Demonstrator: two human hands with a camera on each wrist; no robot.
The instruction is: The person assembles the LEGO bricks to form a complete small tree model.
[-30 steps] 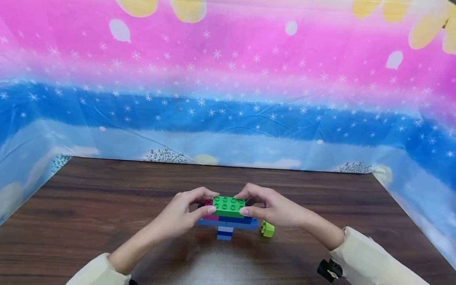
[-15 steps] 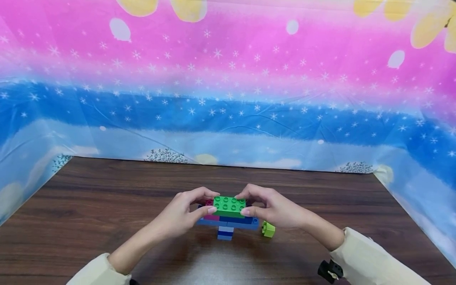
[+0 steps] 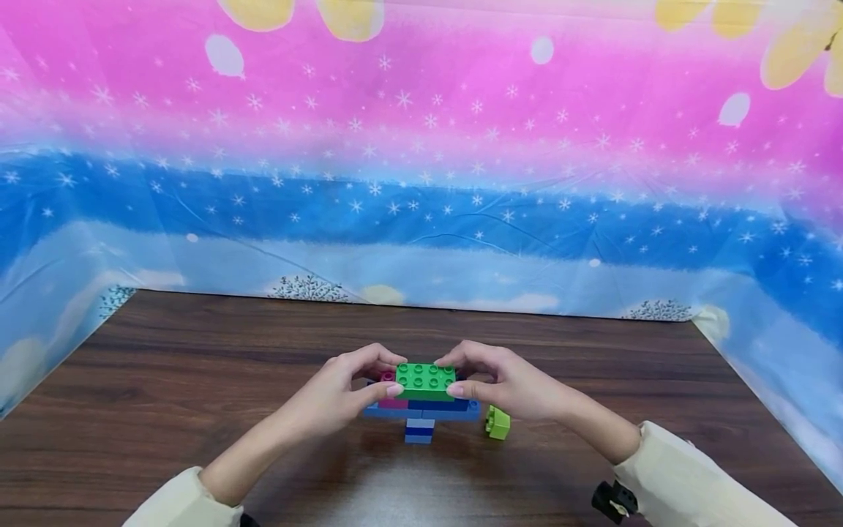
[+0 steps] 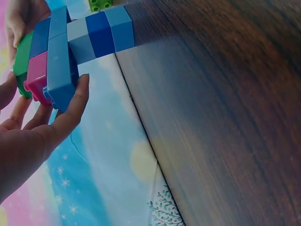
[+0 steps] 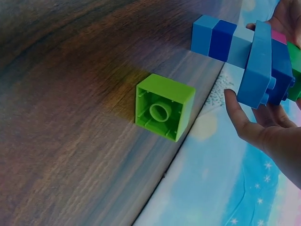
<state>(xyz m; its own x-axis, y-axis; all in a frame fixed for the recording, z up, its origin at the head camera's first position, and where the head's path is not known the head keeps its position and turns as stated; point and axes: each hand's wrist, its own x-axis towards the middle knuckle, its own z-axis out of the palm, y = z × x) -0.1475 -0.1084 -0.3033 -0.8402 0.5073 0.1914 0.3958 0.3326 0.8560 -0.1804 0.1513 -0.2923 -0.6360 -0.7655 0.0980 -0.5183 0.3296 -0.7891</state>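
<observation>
A green eight-stud toy brick [image 3: 426,380] tops a T-shaped stack of building bricks. My left hand [image 3: 342,384] pinches its left end between thumb and fingers, and the right hand [image 3: 503,380] pinches its right end. Under the green brick lie a pink brick [image 4: 37,73] on the left and a dark blue brick [image 5: 281,66] on the right. Those sit on a row of long light blue bricks [image 4: 61,70]. A narrow column of small blue bricks [image 5: 222,40] supports that row from the table. In the left wrist view one left finger reaches below the row's end.
A lime green brick [image 5: 162,106] lies on its side on the brown wooden table [image 3: 197,395], just right of the stack, its hollow underside facing the right wrist camera. A patterned pink and blue cloth [image 3: 421,183] hangs around the table's back and sides.
</observation>
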